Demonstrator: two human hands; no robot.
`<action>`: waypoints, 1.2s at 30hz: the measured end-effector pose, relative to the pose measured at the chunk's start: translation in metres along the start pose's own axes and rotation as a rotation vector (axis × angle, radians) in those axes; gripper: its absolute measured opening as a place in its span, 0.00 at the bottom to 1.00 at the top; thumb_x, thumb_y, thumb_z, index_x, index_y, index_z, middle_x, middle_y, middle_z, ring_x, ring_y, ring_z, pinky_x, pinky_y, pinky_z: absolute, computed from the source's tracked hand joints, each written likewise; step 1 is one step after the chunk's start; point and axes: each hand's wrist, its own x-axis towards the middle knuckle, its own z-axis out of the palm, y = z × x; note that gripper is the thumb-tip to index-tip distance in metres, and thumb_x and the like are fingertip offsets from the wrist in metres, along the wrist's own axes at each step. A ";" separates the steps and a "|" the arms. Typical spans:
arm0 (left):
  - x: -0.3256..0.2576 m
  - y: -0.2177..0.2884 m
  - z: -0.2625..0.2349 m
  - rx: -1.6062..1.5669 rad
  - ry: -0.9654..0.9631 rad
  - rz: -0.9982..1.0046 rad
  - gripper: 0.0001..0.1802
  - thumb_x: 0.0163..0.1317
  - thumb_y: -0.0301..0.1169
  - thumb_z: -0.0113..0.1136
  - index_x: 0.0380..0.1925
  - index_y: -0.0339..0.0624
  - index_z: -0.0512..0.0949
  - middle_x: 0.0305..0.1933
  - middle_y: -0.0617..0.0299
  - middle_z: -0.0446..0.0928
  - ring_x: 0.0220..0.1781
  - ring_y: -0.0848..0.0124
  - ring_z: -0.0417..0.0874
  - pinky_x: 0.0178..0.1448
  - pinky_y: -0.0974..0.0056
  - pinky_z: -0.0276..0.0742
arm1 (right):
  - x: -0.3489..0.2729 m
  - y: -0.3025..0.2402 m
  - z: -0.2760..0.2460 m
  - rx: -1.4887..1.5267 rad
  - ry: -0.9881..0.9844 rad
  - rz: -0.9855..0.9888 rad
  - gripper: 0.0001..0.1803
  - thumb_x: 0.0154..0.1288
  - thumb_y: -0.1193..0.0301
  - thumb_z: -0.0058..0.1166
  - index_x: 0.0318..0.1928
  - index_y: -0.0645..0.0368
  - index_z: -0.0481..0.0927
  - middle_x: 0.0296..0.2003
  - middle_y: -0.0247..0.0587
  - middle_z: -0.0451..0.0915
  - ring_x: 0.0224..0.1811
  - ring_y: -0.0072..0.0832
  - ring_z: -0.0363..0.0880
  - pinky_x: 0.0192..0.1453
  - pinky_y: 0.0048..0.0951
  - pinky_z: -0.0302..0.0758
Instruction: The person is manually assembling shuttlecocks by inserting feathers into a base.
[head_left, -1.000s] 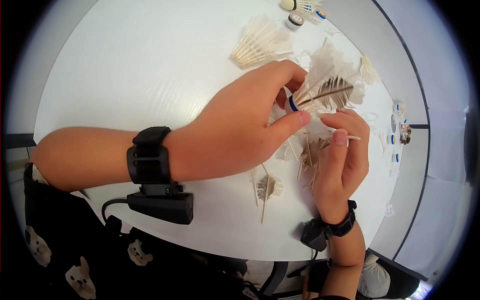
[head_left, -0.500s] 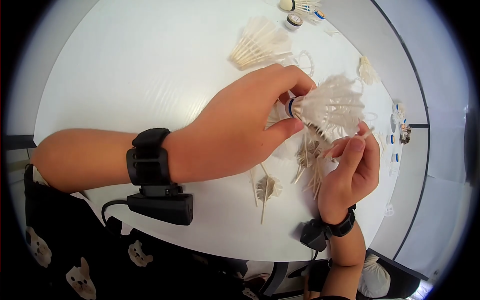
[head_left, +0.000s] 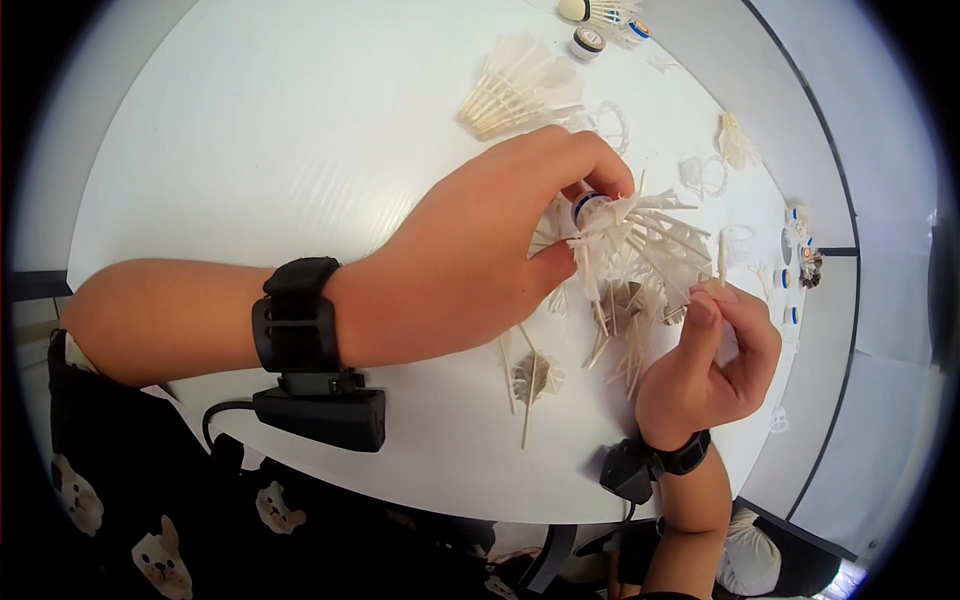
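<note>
My left hand (head_left: pixel 480 260) pinches the cork end of a white feather shuttlecock (head_left: pixel 640 240), its dark-banded base between thumb and fingers and its ragged feathers fanning to the right. My right hand (head_left: pixel 715 355) sits just below and right of the feather skirt. Its fingertips are pinched on a thin white feather quill (head_left: pixel 720 262) that stands up beside the skirt. Both wrists wear black bands. Loose feathers (head_left: pixel 530 378) lie on the white round table (head_left: pixel 250 130) under my hands.
A fanned bundle of feathers (head_left: pixel 515 90) lies at the far side, with cork bases (head_left: pixel 588 40) behind it. Clear plastic rings (head_left: pixel 705 175) and small parts are scattered toward the right rim. A black device on a cable (head_left: pixel 320 415) hangs at the near table edge.
My left hand turned the shuttlecock so its skirt now spreads rightward and downward. My right hand drew down and to the right, away from the skirt, holding a quill.
</note>
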 end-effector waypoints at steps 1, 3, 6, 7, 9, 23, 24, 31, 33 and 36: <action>0.000 0.000 0.000 0.000 -0.003 -0.003 0.20 0.60 0.18 0.67 0.52 0.39 0.76 0.55 0.58 0.79 0.53 0.67 0.80 0.62 0.63 0.75 | 0.000 0.000 0.001 0.002 0.009 -0.016 0.11 0.65 0.89 0.61 0.46 0.68 0.80 0.38 0.51 0.86 0.38 0.32 0.85 0.45 0.27 0.82; -0.001 0.001 0.000 -0.002 0.000 -0.028 0.18 0.62 0.21 0.67 0.52 0.39 0.76 0.52 0.59 0.78 0.52 0.67 0.80 0.61 0.64 0.75 | 0.002 -0.002 -0.003 -0.127 -0.070 -0.045 0.12 0.70 0.86 0.57 0.52 0.68 0.78 0.44 0.51 0.86 0.44 0.32 0.84 0.52 0.29 0.80; -0.001 0.000 0.001 -0.011 0.014 -0.015 0.16 0.67 0.27 0.67 0.53 0.39 0.76 0.51 0.58 0.78 0.52 0.66 0.80 0.61 0.63 0.76 | 0.001 0.000 0.000 -0.099 0.032 -0.051 0.17 0.66 0.89 0.57 0.55 0.70 0.79 0.46 0.56 0.86 0.42 0.37 0.86 0.52 0.32 0.81; 0.000 0.000 0.001 0.003 0.018 -0.006 0.17 0.67 0.27 0.67 0.53 0.39 0.76 0.51 0.58 0.78 0.52 0.66 0.80 0.61 0.63 0.76 | 0.001 0.001 0.000 -0.124 0.030 -0.077 0.16 0.68 0.88 0.55 0.56 0.70 0.79 0.46 0.57 0.86 0.42 0.37 0.86 0.52 0.32 0.81; 0.000 -0.001 0.001 0.040 0.028 0.018 0.17 0.67 0.29 0.67 0.53 0.38 0.75 0.52 0.57 0.78 0.53 0.64 0.81 0.61 0.62 0.76 | 0.001 0.003 -0.001 -0.163 0.033 -0.118 0.15 0.72 0.85 0.52 0.57 0.71 0.78 0.47 0.58 0.85 0.42 0.36 0.86 0.52 0.32 0.81; -0.001 0.001 -0.002 0.092 0.007 0.015 0.17 0.61 0.25 0.70 0.49 0.43 0.76 0.51 0.61 0.78 0.50 0.66 0.79 0.58 0.63 0.74 | 0.003 0.002 -0.007 -0.113 -0.021 -0.187 0.15 0.83 0.69 0.41 0.56 0.68 0.74 0.40 0.51 0.77 0.28 0.29 0.79 0.31 0.25 0.77; -0.002 0.001 -0.002 0.090 0.004 0.017 0.17 0.60 0.24 0.70 0.48 0.43 0.76 0.50 0.62 0.78 0.50 0.66 0.78 0.58 0.63 0.74 | 0.003 0.000 -0.008 -0.109 -0.030 -0.185 0.14 0.82 0.70 0.42 0.57 0.67 0.73 0.41 0.51 0.77 0.27 0.29 0.79 0.30 0.25 0.78; -0.002 0.004 -0.002 0.113 -0.010 0.010 0.19 0.56 0.19 0.69 0.45 0.43 0.74 0.44 0.61 0.71 0.46 0.65 0.73 0.57 0.65 0.72 | -0.002 0.003 -0.006 0.134 -0.029 -0.140 0.18 0.73 0.84 0.50 0.60 0.65 0.65 0.44 0.57 0.78 0.30 0.30 0.83 0.32 0.27 0.87; -0.003 0.005 -0.003 0.126 -0.020 0.002 0.20 0.54 0.17 0.70 0.45 0.42 0.74 0.44 0.60 0.71 0.46 0.65 0.73 0.57 0.65 0.72 | -0.001 0.003 -0.007 0.132 -0.083 -0.108 0.19 0.72 0.86 0.51 0.60 0.65 0.65 0.44 0.56 0.78 0.31 0.31 0.84 0.33 0.27 0.87; -0.003 0.005 -0.001 0.142 -0.013 0.022 0.22 0.51 0.16 0.69 0.45 0.42 0.73 0.44 0.60 0.71 0.46 0.63 0.74 0.57 0.64 0.73 | -0.001 0.003 -0.005 0.097 -0.075 -0.089 0.19 0.68 0.89 0.53 0.57 0.66 0.69 0.42 0.55 0.80 0.32 0.31 0.84 0.36 0.28 0.86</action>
